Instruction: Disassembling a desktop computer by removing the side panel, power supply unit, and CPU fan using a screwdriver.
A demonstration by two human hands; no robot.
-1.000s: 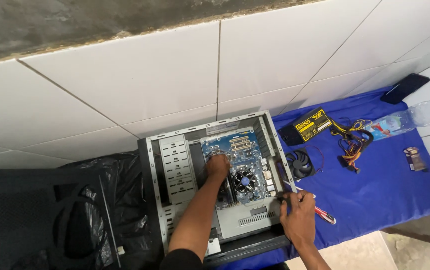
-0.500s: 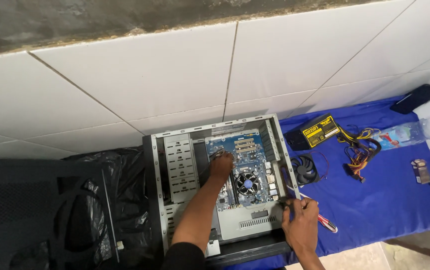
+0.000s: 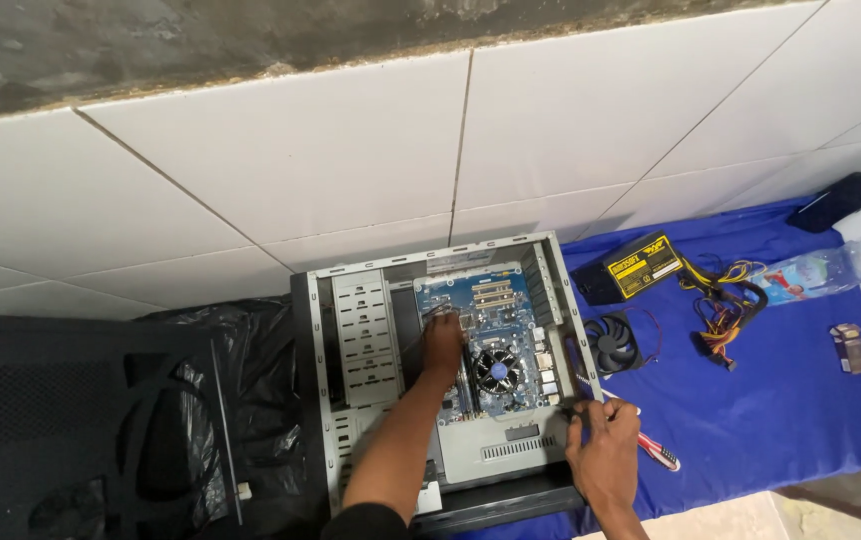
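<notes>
On the far left, a black side panel (image 3: 81, 420) lies flat on the white tiles, with a crumpled black plastic bag (image 3: 251, 400) just beside it. Next to the bag sits an open grey computer case (image 3: 351, 330), lying on its side, partly on the tiles and partly on a blue cloth (image 3: 781, 400). Inside it, a blue motherboard (image 3: 496, 310) is mounted, with a round black cooler fan (image 3: 498, 370) near its lower middle.

Reaching in from below, the left hand (image 3: 443, 342) rests on the left edge of the motherboard, close to the cooler fan; its fingers are bent down onto the board and lie close together, though whether they pinch anything cannot be told. Further right, the right hand (image 3: 606, 455) sits at the lower right corner of the case, knuckles up, fingers curled down against the case rim; what they grip, if anything, is hidden. A red-handled screwdriver (image 3: 656, 452) lies on the cloth just beside this hand.

Right of the case, a loose black case fan (image 3: 613, 343) lies on the cloth, then a black power supply (image 3: 633, 268) with a bundle of coloured cables (image 3: 721, 300). Beyond these lie a plastic bottle (image 3: 831, 268), a small brownish part (image 3: 854, 347), and a dark phone (image 3: 839, 200) at the cloth's far corner.
</notes>
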